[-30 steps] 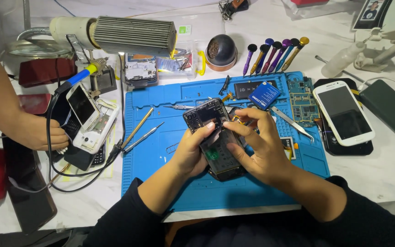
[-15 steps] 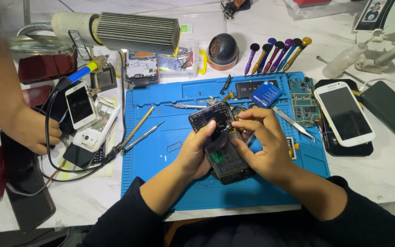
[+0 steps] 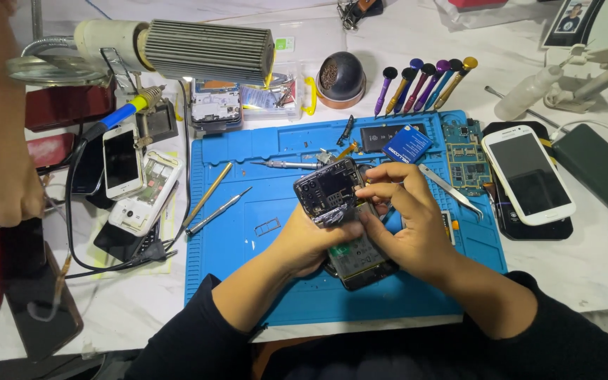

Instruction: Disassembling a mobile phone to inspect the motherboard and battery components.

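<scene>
Opened phone (image 3: pixel 350 243) lay over the blue mat (image 3: pixel 248 239) on the tabletop, back off and board exposed; a dark frame piece (image 3: pixel 328 190) was lifted clear at one end. Reassembly looked undone. Left hand (image 3: pixel 311 239) curled closed on that piece from below. Right hand (image 3: pixel 406 218) pinched its edge, fingertips (image 3: pixel 364 191) nearly shut.

mat (image 3: pixel 248 281) on table (image 3: pixel 142 309) | opened phone (image 3: pixel 339 218) on mat | screwdrivers (image 3: pixel 423 84) behind mat | smartphone (image 3: pixel 527 174) right of mat
</scene>
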